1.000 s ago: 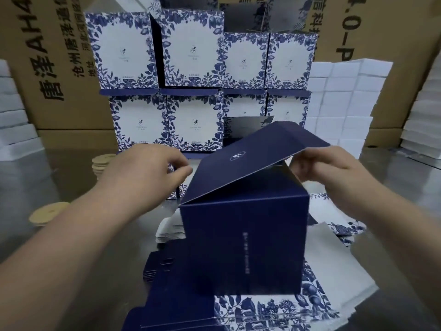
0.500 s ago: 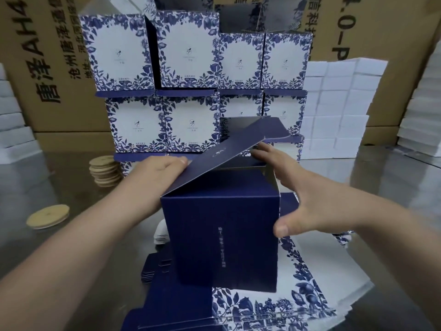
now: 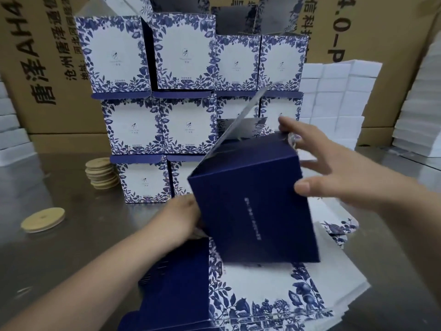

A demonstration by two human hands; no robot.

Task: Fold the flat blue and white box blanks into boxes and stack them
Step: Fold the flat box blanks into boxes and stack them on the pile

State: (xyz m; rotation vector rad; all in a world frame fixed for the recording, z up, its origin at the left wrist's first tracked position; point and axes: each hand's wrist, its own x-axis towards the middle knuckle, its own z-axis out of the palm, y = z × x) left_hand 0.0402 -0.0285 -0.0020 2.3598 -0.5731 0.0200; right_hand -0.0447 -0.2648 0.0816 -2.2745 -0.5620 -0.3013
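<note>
Head view, single camera. The dark blue box [image 3: 253, 206] sits at centre frame, lifted off the pile of flat blanks [image 3: 274, 304] that fills the lower right. Compared with half a second ago, the box no longer stands square: it is tipped, with its top leaning toward the left of the frame. Its lid flap [image 3: 238, 125], which then sloped low over the opening, now stands steeply up in front of the stack of finished boxes [image 3: 167, 103] at upper centre. The right hand [image 3: 334, 168] has gone from the side wall to the upper right corner and grips the box there, thumb on the near face and fingers spread over the top edge. The left hand [image 3: 183, 218] has dropped from the lid edge to the box's lower left. It touches that edge, but its fingers are hidden and blurred, so open or gripping cannot be told. Wooden discs [image 3: 101, 173] lie left of the stack on the metal table [image 3: 59, 259]. Judgement: the body is formed and the lid is not yet tucked. The tilt probably serves to check or press the bottom, after which closing and stacking remain.
</note>
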